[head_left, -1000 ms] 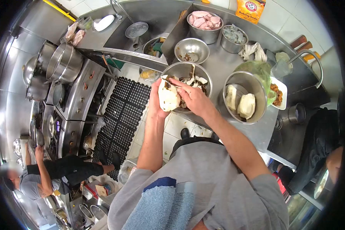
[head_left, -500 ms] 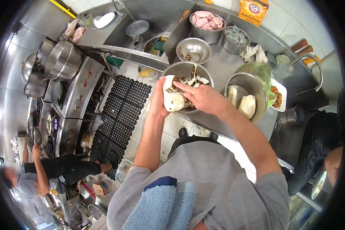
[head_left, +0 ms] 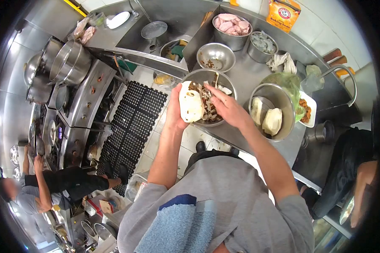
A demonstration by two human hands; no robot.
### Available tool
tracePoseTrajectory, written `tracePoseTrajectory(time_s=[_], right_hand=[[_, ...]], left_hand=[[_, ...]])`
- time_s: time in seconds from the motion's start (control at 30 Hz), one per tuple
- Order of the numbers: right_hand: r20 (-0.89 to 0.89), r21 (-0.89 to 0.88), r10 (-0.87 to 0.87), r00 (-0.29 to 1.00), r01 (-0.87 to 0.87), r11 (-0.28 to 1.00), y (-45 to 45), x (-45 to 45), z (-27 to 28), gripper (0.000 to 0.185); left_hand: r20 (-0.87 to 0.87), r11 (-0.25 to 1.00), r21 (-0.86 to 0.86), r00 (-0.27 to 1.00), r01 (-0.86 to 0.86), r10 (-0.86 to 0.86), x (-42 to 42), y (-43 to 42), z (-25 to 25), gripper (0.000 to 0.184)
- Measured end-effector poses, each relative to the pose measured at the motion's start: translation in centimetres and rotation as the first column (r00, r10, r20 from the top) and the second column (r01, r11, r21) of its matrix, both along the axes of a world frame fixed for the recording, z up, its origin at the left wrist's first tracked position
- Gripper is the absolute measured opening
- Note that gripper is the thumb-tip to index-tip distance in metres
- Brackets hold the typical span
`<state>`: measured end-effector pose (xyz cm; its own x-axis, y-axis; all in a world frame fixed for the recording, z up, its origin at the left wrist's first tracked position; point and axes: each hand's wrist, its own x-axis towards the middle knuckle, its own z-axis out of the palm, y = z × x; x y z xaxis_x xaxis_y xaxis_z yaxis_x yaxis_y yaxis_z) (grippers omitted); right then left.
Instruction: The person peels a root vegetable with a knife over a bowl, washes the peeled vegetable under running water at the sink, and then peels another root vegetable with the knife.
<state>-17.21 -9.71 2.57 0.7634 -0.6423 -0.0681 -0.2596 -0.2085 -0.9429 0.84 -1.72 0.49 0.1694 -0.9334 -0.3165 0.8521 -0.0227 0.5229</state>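
Note:
A pale, partly peeled root [head_left: 191,102] with brown skin at its upper right rests in my left hand [head_left: 176,111], whose fingers wrap its left side. Just to its right, my right hand [head_left: 229,109] is over a steel bowl [head_left: 230,78] of brown and white peelings [head_left: 210,110]. The fingers of my right hand are together, pointing up-left; what they grip is too small and hidden to make out. In a deep steel pot [head_left: 288,122] on the right lie two pale peeled pieces [head_left: 272,121].
Behind are a small steel bowl [head_left: 223,52], a pot of pink meat [head_left: 233,26] and a pot of translucent pieces [head_left: 262,44]. A green bag [head_left: 288,84] and a white tray [head_left: 311,120] stand right. One person [head_left: 42,189] is at the stove, another [head_left: 340,168] far right.
My right hand has drawn back from the root's surface to the right, over the peelings. The root is turned slightly, showing more of its white face. The view has shifted slightly.

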Motion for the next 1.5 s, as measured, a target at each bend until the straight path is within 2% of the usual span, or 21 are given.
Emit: tracePoseTrajectory(time_s=[0.07, 0.2, 0.33, 0.43, 0.53, 0.63, 0.73, 0.87, 0.93, 0.97, 1.07, 1.2, 1.3, 1.4, 1.47, 1.5], right_hand=[[-0.036, -0.210, 0.074, 0.997, -0.080, 0.975, -0.3, -0.3, 0.5, 0.046], [-0.169, -0.428, 0.088, 0.982, -0.153, 0.891, -0.8, -0.7, 2.1, 0.048], [-0.230, -0.506, -0.002, 0.973, -0.118, 0.854, 0.1, 0.2, 2.5, 0.046], [-0.191, -0.521, -0.026, 0.981, -0.079, 0.850, 0.2, 0.9, 1.2, 0.044], [-0.100, -0.485, -0.069, 0.993, 0.011, 0.874, 0.4, 2.0, -0.2, 0.042], [0.099, -0.429, -0.076, 0.992, 0.112, 0.897, 0.2, 3.2, -2.0, 0.040], [0.440, -0.128, -0.087, 0.894, 0.158, 0.979, -0.4, 5.2, -5.6, 0.039], [0.159, -0.060, -0.066, 0.985, 0.076, 0.995, -0.4, 2.8, -2.1, 0.041], [0.014, -0.018, -0.041, 0.999, 0.041, 0.999, -0.6, 1.4, -0.7, 0.042], [0.210, -0.340, -0.004, 0.978, 0.077, 0.937, -1.2, 1.2, -3.3, 0.042], [-0.170, -0.312, 0.136, 0.976, -0.184, 0.932, -0.8, -0.6, 1.0, 0.045], [-0.367, -0.494, 0.043, 0.929, -0.234, 0.837, -0.5, -0.2, 3.4, 0.045], [-0.222, -0.568, 0.004, 0.975, -0.132, 0.813, -0.4, 0.3, 1.5, 0.046], [-0.034, -0.520, -0.030, 0.999, 0.008, 0.854, -0.4, 1.5, -0.7, 0.044], [0.307, -0.343, -0.057, 0.950, 0.167, 0.924, -1.4, 3.5, -6.1, 0.043], [0.294, -0.187, -0.085, 0.952, 0.145, 0.972, -1.6, 3.4, -6.1, 0.044]], left_hand=[[0.027, 1.000, 0.016, 0.999, -0.022, 0.022, 0.1, 0.0, 0.0, 0.047], [-0.041, 0.999, 0.042, 0.999, 0.011, -0.010, -0.3, 0.0, 1.0, 0.043], [-0.102, 0.999, 0.009, 0.994, 0.041, -0.039, -0.5, 0.1, 0.3, 0.041], [-0.108, 0.999, 0.032, 0.994, -0.016, 0.019, -0.5, 0.2, -0.4, 0.040], [-0.008, 0.991, 0.051, 0.992, -0.123, 0.124, -1.0, -0.2, -0.9, 0.041], [0.091, 0.981, 0.026, 0.978, -0.190, 0.187, -1.1, -0.5, -0.8, 0.042], [0.090, 0.981, 0.015, 0.977, -0.195, 0.193, -0.4, -0.8, -1.7, 0.044], [0.033, 0.997, 0.002, 0.996, -0.081, 0.081, -0.2, -0.2, -1.3, 0.045], [0.125, 0.989, 0.091, 0.987, -0.116, 0.105, -0.5, -0.1, -0.5, 0.046], [0.171, 0.981, 0.135, 0.979, -0.136, 0.113, -0.6, -0.1, -0.3, 0.046], [0.203, 0.979, 0.153, 0.974, -0.134, 0.101, -0.7, 0.1, -0.1, 0.048], [0.169, 0.983, 0.151, 0.982, -0.104, 0.078, -0.8, -0.1, -0.5, 0.048], [0.139, 0.983, 0.151, 0.986, -0.109, 0.088, -1.8, -0.3, -0.3, 0.047], [0.087, 0.981, 0.147, 0.989, -0.127, 0.115, -2.4, -0.6, -1.1, 0.045], [0.031, 0.983, 0.108, 0.989, -0.147, 0.145, -2.5, -0.9, -1.7, 0.044], [0.018, 0.984, 0.103, 0.989, -0.146, 0.145, -2.1, -0.9, -2.4, 0.046]])
